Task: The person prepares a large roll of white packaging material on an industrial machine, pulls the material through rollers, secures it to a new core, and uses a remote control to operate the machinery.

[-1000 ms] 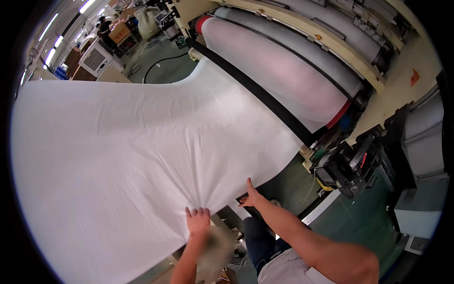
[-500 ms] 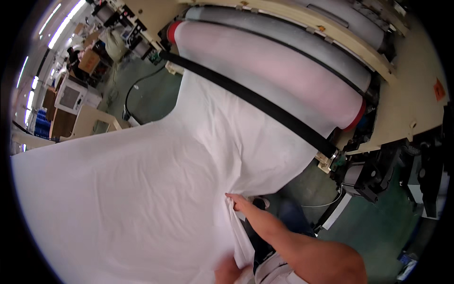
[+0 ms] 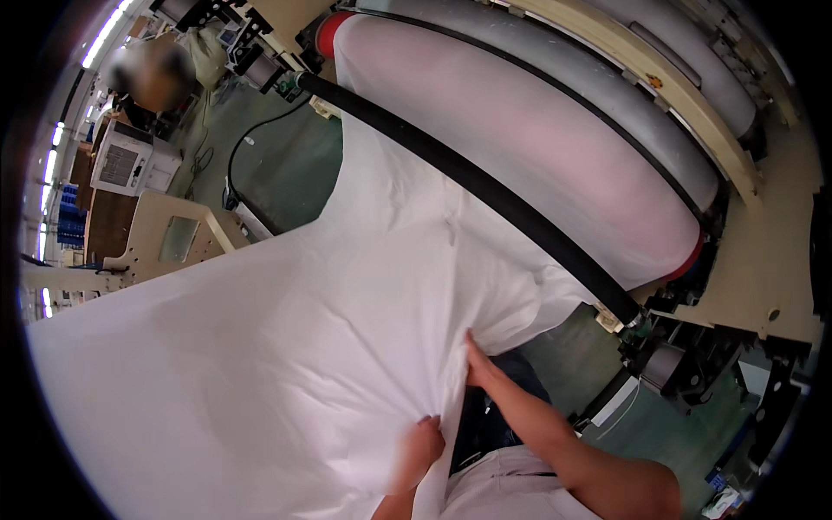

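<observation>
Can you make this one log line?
left hand: gripping white fabric, creases fanning out | right hand: at fabric's near edge | black roller: across fabric's far end

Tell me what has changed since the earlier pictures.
Since half a second ago, the left hand has moved closer to the right hand and is closed on the near edge of the white sheet. Whether the right hand grips the edge is unclear. Near the black bar, the sheet, smoother a second ago, now lies in folds. The bar still spans the pinkish roll's front.
</observation>
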